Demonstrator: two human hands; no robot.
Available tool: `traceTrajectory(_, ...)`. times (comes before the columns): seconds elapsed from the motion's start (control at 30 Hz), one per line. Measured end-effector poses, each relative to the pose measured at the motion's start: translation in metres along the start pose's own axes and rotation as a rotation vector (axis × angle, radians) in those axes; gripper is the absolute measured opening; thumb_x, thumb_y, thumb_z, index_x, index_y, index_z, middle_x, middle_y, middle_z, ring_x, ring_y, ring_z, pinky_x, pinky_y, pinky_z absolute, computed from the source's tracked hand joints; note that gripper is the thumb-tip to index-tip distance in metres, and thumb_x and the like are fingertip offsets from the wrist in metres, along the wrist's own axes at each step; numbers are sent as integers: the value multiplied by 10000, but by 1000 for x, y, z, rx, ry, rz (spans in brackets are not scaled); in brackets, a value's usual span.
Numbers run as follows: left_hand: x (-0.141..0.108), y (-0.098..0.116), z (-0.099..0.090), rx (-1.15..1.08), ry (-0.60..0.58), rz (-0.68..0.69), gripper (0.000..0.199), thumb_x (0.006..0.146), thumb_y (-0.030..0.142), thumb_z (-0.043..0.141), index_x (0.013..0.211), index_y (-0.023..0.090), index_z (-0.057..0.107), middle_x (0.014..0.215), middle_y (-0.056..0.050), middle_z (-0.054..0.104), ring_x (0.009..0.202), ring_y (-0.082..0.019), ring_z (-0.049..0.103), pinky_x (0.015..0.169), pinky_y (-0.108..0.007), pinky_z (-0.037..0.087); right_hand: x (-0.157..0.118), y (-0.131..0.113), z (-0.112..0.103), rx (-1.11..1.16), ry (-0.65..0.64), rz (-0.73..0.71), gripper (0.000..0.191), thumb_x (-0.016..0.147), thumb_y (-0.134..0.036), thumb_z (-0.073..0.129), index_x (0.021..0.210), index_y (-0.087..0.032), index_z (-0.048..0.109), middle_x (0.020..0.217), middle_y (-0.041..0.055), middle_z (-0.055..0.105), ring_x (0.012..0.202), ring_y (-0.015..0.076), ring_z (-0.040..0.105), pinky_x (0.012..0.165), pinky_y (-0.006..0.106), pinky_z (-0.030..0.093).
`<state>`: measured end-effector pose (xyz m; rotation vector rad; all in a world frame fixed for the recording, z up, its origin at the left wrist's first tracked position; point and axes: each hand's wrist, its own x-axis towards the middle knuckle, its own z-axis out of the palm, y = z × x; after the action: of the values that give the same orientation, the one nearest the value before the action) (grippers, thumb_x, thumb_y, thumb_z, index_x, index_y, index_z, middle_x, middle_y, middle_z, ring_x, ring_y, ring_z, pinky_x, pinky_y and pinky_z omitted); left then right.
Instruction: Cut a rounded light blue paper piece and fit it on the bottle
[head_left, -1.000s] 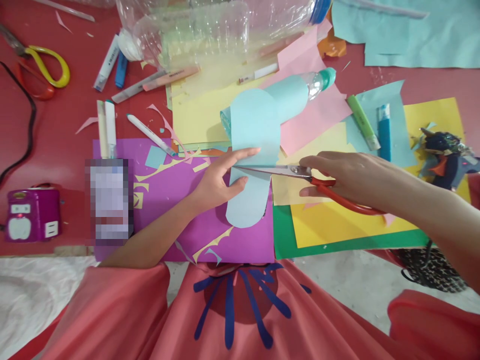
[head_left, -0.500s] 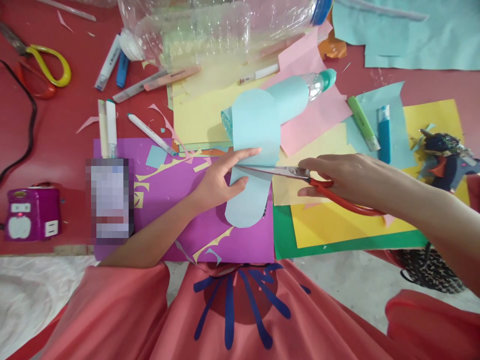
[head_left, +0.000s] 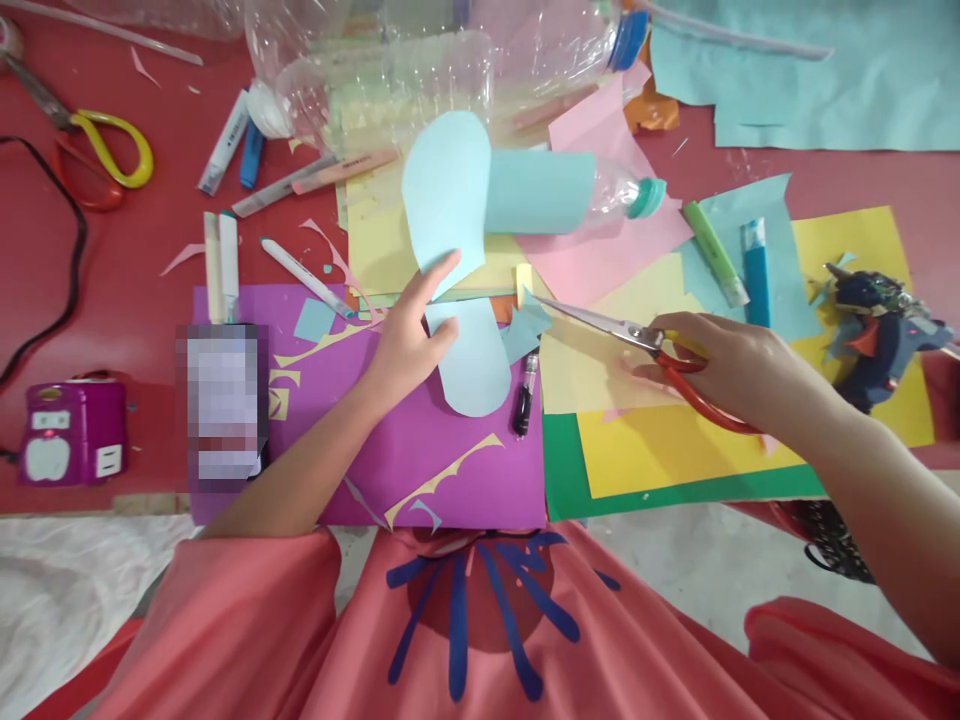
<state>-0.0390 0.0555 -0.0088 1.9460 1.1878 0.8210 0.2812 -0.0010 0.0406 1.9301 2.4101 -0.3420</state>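
Note:
My left hand grips light blue paper at the middle of the table. Its index finger lies over the upper rounded piece, and its thumb is on the lower rounded piece. A narrow gap shows between the two pieces. To the right, my right hand is closed on the handles of scissors, whose blades point left. The blade tips are close to a small blue paper scrap. Behind the upper piece lies a plastic bottle wrapped in blue paper, with a green cap.
Purple paper lies under my left arm, with a black pen on it. A glue gun rests at the right. Large clear bottles, markers, yellow-and-red-handled scissors and a phone surround the work.
The blue paper has been cut through into two pieces. My left hand has shifted left with them. My right hand has drawn the scissors away to the right.

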Motion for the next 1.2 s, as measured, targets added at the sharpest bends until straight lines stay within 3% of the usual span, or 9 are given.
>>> traceTrajectory(0.23,-1,-6,3,22,29,-4,601,802,126,454,1381,278,400,1471,-16,454,1356,-227,424,1114,-393,408,-15,16,-1,43,-56,394,354,773,-409,611,1079,-233,635,859,119,695,690,236,626,598,307,439)
traceTrajectory(0.4,-1,-4,5,38,79,8,537,789,125,464,1317,225,465,1389,-45,540,1295,-243,491,1087,-422,429,-18,23,-3,52,-59,476,412,745,-267,638,1156,-269,601,1014,108,701,771,235,632,645,313,446)
traceTrajectory(0.6,1,6,2,3,93,-29,441,768,102,477,1189,198,569,1238,-34,645,1191,-222,577,1024,-382,486,-22,24,-1,-107,40,350,491,801,-347,613,1267,-206,556,1069,139,699,902,279,649,702,342,475)
traceTrajectory(0.73,1,13,1,-12,97,-54,352,759,99,490,1070,193,627,1098,-22,694,1081,-205,629,942,-342,529,-23,6,-6,-241,237,268,353,858,-372,547,1140,-179,638,981,146,714,906,296,662,643,343,480)
traceTrajectory(0.8,1,16,1,-31,105,-66,336,748,95,497,1037,190,639,1062,-22,702,1024,-192,642,875,-306,544,-20,-10,-7,-163,303,119,294,895,-356,509,1058,-168,665,930,130,720,848,260,678,620,320,487)
traceTrajectory(0.9,3,17,-3,-81,141,-88,295,715,76,493,919,194,670,963,-7,717,866,-150,652,724,-243,525,-13,-40,0,77,221,-229,264,948,-315,457,1060,-167,645,882,84,723,747,174,680,593,258,488)
traceTrajectory(1.0,6,12,-7,-120,228,-92,235,671,59,468,721,195,653,771,14,693,693,-112,605,627,-226,466,-3,-70,15,141,91,-471,314,980,-321,385,1159,-175,598,845,69,704,700,154,659,550,240,446)
traceTrajectory(1.07,9,7,-11,-151,304,-76,197,670,83,471,665,198,630,681,21,651,601,-101,548,570,-234,428,4,-86,26,149,30,-504,343,979,-367,384,1162,-167,594,808,62,686,639,146,634,513,237,402)
traceTrajectory(1.2,13,2,-16,-217,414,-88,190,735,152,475,600,208,597,602,18,598,567,-110,520,571,-260,428,11,-98,37,176,4,-362,299,955,-327,394,895,-156,630,704,49,626,542,129,556,471,234,333)
